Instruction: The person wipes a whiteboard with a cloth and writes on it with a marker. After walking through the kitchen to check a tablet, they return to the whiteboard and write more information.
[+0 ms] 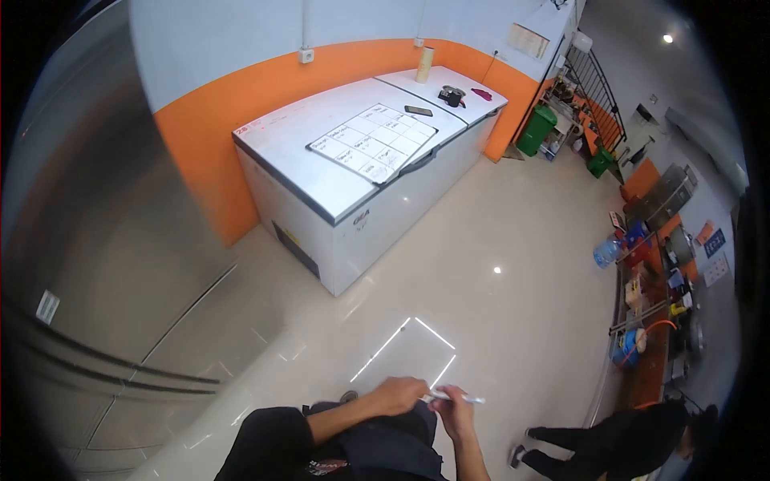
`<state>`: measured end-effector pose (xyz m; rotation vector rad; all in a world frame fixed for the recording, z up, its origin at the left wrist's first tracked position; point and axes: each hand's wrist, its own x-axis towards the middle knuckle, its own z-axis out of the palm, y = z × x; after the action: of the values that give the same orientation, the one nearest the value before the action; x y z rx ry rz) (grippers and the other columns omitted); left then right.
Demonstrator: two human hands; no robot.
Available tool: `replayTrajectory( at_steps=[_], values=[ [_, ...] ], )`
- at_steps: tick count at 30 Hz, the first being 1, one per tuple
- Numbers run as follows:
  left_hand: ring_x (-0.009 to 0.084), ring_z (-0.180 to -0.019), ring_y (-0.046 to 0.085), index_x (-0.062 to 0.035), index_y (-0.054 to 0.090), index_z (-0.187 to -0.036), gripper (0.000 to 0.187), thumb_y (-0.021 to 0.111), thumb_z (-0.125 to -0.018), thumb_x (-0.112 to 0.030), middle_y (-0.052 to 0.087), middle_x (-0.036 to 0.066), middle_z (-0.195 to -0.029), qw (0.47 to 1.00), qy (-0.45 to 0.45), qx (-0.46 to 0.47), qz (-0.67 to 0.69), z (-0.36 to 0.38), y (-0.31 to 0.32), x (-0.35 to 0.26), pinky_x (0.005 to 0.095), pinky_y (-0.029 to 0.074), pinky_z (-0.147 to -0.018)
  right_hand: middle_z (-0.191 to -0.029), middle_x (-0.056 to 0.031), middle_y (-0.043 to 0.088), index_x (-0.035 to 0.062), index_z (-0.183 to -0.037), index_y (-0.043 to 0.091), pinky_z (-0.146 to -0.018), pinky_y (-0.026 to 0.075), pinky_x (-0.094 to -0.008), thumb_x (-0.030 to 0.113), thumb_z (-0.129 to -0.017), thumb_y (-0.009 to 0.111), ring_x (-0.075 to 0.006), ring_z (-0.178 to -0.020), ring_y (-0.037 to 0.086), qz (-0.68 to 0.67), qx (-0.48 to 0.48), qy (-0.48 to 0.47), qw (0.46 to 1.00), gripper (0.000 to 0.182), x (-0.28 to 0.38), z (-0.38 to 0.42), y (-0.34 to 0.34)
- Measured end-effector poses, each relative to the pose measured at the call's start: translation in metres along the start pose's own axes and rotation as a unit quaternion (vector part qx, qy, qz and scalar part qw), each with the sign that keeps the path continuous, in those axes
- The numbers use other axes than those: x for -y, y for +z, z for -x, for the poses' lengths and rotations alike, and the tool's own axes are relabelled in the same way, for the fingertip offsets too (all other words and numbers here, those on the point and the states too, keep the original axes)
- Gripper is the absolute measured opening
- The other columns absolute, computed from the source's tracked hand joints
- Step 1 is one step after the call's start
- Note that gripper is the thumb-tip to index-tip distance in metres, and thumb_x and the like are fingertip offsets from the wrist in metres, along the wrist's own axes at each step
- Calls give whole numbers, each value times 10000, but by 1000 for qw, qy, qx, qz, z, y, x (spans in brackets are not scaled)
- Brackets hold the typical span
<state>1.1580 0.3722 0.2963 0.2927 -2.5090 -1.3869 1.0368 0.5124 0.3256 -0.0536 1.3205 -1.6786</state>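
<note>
A slim white marker [477, 399] is held in front of my body, over the floor. The fingers of my right hand [457, 410] pinch it along its length, and its pale tip sticks out to the right. My left hand [401, 395] is closed at the marker's other end, which its fingers hide. Ahead of both hands stands a white chest freezer [293, 180]. On its lid lies a whiteboard [373, 143] ruled into boxes with handwriting.
A dark phone [418, 111], a black device [451, 96] and a roll [424, 64] sit on the freezer. Steel doors [120, 321] are on the left. At right, a person in black [618, 441] stands near a counter with a blue water bottle [607, 252]. A green bin [536, 130] is farther back.
</note>
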Motion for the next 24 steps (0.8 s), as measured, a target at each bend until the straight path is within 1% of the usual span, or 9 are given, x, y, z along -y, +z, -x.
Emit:
replayTrajectory(
  at_steps=[4, 7, 11, 13, 15, 17, 20, 23, 24],
  values=[
    [330, -788, 607, -32, 571, -877, 192, 501, -882, -211, 614, 140, -820, 984, 115, 56, -122, -133, -5, 22, 431, 480, -653, -663, -102, 639, -4, -891, 638, -625, 545, -333, 221, -895, 515, -229, -646, 636, -196, -44, 153, 968, 256, 65, -97, -50],
    [339, -782, 611, -29, 563, -863, 170, 513, -871, -192, 619, 152, -809, 991, 81, -10, -106, -224, -6, 71, 453, 472, -642, -656, -90, 641, -2, -890, 644, -679, 547, -342, 210, -893, 506, -233, -685, 644, -183, -39, 149, 971, 252, 103, -203, -59],
    [354, -786, 621, -12, 553, -813, 297, 442, -927, -263, 624, 184, -775, 965, -203, -162, 25, -318, -32, 93, 481, 450, -633, -704, -139, 632, -55, -945, 602, -770, 514, -360, 177, -908, 473, -254, -737, 634, -26, 78, 118, 990, 267, 183, -332, -20],
    [316, -679, 612, 0, 528, -782, 417, 380, -965, -344, 596, 157, -678, 946, -245, -209, 35, -347, -48, 115, 442, 447, -601, -733, -136, 645, -53, -963, 608, -776, 511, -352, 161, -914, 472, -243, -762, 634, 59, 143, 129, 980, 258, 221, -393, 17],
    [227, -547, 538, -30, 494, -718, 469, 362, -974, -400, 527, 88, -586, 836, -331, -287, 329, -370, -75, 127, 364, 420, -526, -762, -133, 658, -51, -981, 613, -783, 509, -344, 144, -920, 470, -232, -787, 635, 167, 206, 147, 953, 250, 262, -440, 50],
    [147, -498, 440, -83, 446, -659, 476, 359, -975, -428, 425, 16, -540, 744, -362, -309, 469, -395, -112, 138, 295, 368, -478, -858, -130, 667, -32, -1047, 622, -802, 489, -333, 166, -933, 492, -218, -863, 625, 442, 428, 54, 787, 262, 292, -493, 94],
    [131, -489, 432, -122, 413, -638, 448, 374, -972, -418, 378, -13, -526, 642, -315, -390, 580, -393, -148, 185, 292, 344, -450, -894, -113, 665, -2, -1060, 643, -821, 470, -331, 197, -946, 497, -195, -921, 604, 347, 620, -9, 704, 272, 292, -566, 147],
    [133, -489, 446, -111, 460, -654, 437, 405, -965, -413, 404, 4, -534, 533, -294, -459, 647, -351, -214, 256, 290, 370, -472, -1015, -110, 635, -6, -1072, 624, -820, 461, -339, 168, -942, 518, -186, -900, 583, 340, 541, -128, 758, 241, 298, -646, 191],
    [146, -505, 466, -87, 493, -686, 441, 394, -970, -409, 426, 17, -541, 590, -383, -502, 503, -346, -241, 271, 296, 389, -507, -1047, -111, 622, -13, -1091, 603, -817, 457, -344, 157, -934, 533, -190, -893, 578, 373, 457, -192, 785, 242, 304, -673, 207]
  ],
)
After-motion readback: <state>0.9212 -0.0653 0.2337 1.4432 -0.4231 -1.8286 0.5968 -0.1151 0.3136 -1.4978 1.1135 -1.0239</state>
